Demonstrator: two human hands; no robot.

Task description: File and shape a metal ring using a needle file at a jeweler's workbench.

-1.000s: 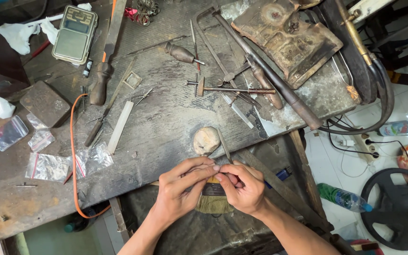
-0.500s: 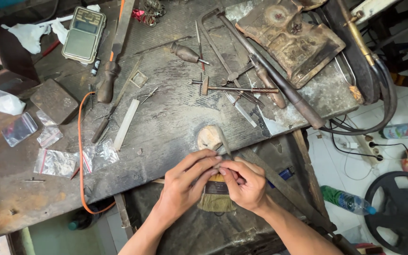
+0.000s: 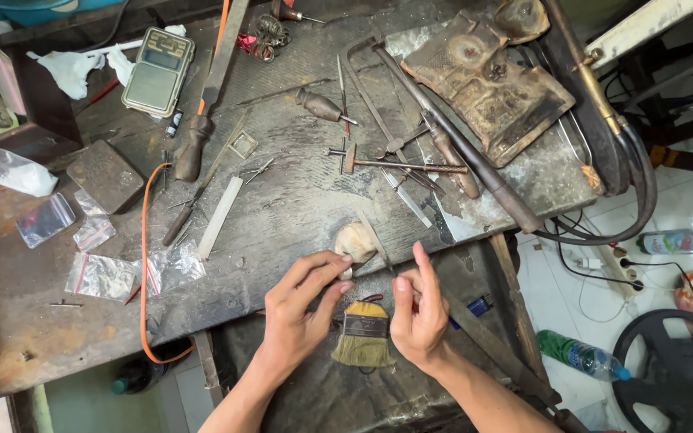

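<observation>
Pinching something tiny, unclear: left hand [image 3: 302,309] fingers; right hand [image 3: 419,317] fingers half-curled, above bristly brush [image 3: 364,335], scarred workbench [image 3: 298,216].

Grey-brown stained workbench [image 3: 298,216] seen beyond hands. Tan bristles, dark metal band noted on brush [image 3: 364,335] between left hand [image 3: 298,317] and right hand [image 3: 419,317]. Orange cable [image 3: 144,265] seen left of left hand. Green bottle [image 3: 579,357], blue-capped, seen right of right hand.

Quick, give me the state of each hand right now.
Left hand: fingers together, tips at the pale wooden peg on the bench edge; any grip cannot be told.
Right hand: index finger up, pinching a thin metal file.
</observation>
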